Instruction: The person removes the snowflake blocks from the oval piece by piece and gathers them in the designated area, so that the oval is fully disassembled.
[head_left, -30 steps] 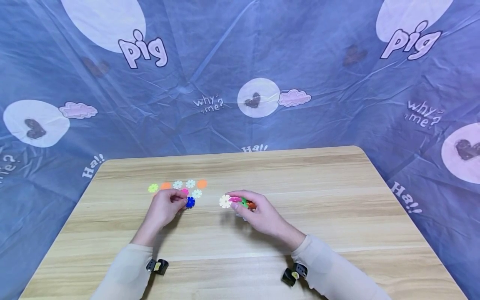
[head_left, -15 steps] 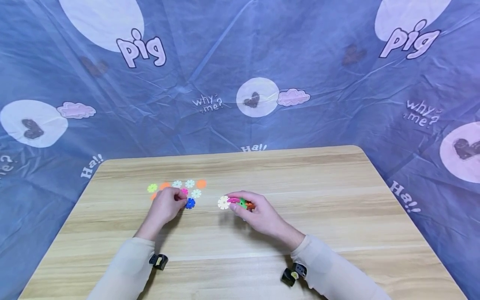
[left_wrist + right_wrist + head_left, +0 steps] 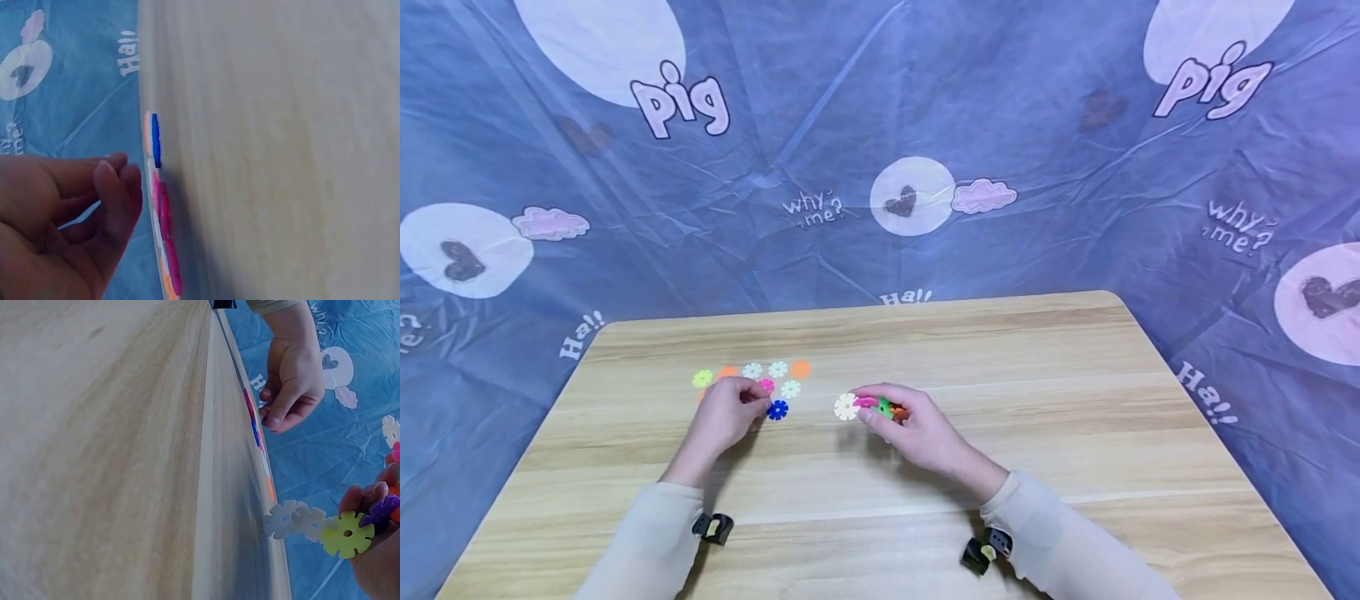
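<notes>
In the head view, the left hand [image 3: 721,419] hovers beside a blue notched disc [image 3: 777,409] on the table. The left wrist view has its thumb and fingertips [image 3: 115,178] brought together with nothing visible between them, apart from the blue disc [image 3: 156,140]. The right hand [image 3: 921,429] grips a joined chain of notched discs above the table; a cream-white disc [image 3: 846,407] and a pink one [image 3: 865,402] extend past its fingertips. In the right wrist view, yellow [image 3: 347,534], purple [image 3: 381,512] and pale [image 3: 281,520] discs of that chain show at the right hand [image 3: 378,565].
Loose discs lie behind and around the left hand, including yellow [image 3: 702,378], orange [image 3: 801,369], pale [image 3: 790,389] and pink [image 3: 766,386] ones. The wooden table [image 3: 1000,350] meets a blue printed cloth [image 3: 820,133] at its back and sides.
The left hand shifts slightly but stays beside the blue disc. The right hand keeps its grip on the chain in nearly the same place. The head view has drifted a little.
</notes>
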`<state>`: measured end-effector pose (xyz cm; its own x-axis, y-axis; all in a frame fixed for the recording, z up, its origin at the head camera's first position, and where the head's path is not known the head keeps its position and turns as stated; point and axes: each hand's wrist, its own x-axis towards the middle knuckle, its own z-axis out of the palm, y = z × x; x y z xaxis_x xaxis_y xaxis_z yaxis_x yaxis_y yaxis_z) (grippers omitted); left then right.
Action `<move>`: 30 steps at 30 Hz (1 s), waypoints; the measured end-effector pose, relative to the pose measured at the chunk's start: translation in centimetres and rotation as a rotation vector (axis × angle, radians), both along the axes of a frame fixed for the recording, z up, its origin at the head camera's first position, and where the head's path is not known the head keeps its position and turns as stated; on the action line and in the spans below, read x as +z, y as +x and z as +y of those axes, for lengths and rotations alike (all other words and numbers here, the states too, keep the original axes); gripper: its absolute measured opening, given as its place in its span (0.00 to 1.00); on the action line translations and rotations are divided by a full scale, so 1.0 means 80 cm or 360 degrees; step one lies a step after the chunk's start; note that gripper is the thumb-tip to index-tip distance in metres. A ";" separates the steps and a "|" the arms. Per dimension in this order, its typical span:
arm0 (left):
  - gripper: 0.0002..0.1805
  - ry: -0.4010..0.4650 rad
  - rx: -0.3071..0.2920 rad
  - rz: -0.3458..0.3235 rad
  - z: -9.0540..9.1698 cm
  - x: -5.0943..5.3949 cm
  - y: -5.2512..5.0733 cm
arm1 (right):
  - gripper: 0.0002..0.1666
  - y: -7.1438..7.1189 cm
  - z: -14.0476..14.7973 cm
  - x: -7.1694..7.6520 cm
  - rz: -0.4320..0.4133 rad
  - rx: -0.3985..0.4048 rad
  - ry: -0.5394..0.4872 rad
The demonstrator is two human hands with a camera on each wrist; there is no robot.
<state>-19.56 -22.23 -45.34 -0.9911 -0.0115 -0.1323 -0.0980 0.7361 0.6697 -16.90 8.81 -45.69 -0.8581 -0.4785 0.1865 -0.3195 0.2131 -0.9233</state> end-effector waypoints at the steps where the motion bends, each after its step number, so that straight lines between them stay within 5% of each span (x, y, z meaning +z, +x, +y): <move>1: 0.05 0.0050 0.0005 -0.0004 -0.001 0.001 0.002 | 0.21 0.000 0.000 0.000 0.0002 0.0001 -0.0003; 9: 0.10 0.0434 -0.0148 0.0042 0.009 0.012 0.019 | 0.21 -0.001 -0.002 0.000 0.0016 -0.0010 -0.0023; 20: 0.12 0.0712 -0.0396 0.0134 0.055 0.026 0.042 | 0.21 -0.002 -0.003 -0.003 0.0020 -0.0017 -0.0024; 30: 0.14 0.0983 -0.0556 -0.0085 0.081 0.028 0.046 | 0.21 -0.001 -0.002 -0.003 0.0008 0.0036 0.0010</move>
<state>-15.84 -15.72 -43.09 -0.9152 0.3985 -0.0605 0.0305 0.2180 0.9755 -16.99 8.66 -45.95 -0.8462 -0.4987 0.1876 -0.3287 0.2116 -0.9204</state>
